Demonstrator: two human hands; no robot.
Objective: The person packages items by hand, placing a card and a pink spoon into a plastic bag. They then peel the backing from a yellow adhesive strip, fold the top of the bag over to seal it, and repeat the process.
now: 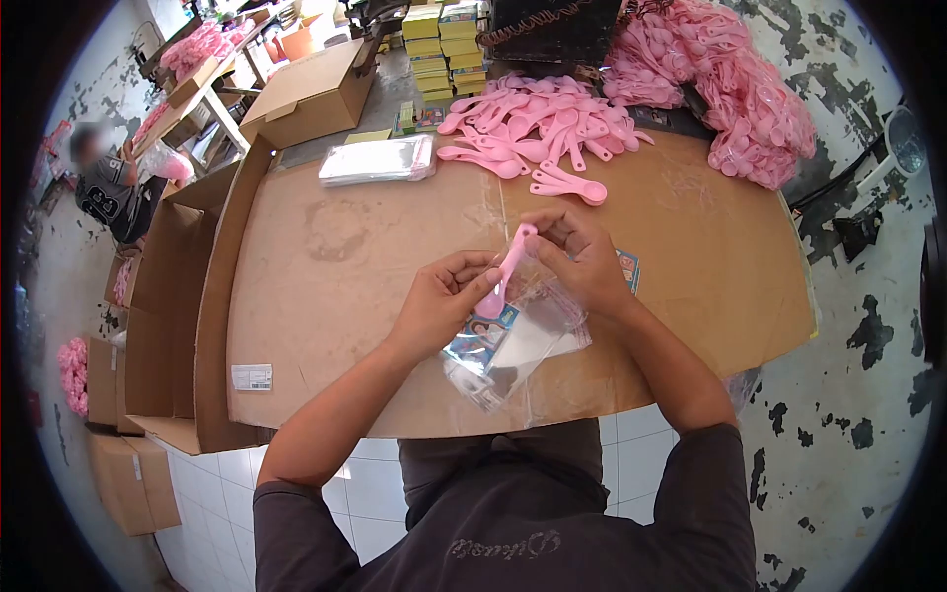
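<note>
Between my two hands is a pink spoon (508,271), tilted with its handle end up and its bowl end down. My left hand (449,296) pinches it near the bowl, and the fingers of my right hand (575,259) close on the handle end. Just below lie clear plastic bags (523,355) and a blue printed card (481,340) on the cardboard-covered table (326,326). Another card (628,268) shows partly behind my right hand. A small set of pink spoons (569,185) rests in front of a larger pile (543,123).
A stack of clear bags (377,160) lies at the back left, near bundled cards (444,49). Bagged pink spoons (760,109) fill the back right. An open carton (168,306) flanks the table's left edge. Another person (109,187) is at far left.
</note>
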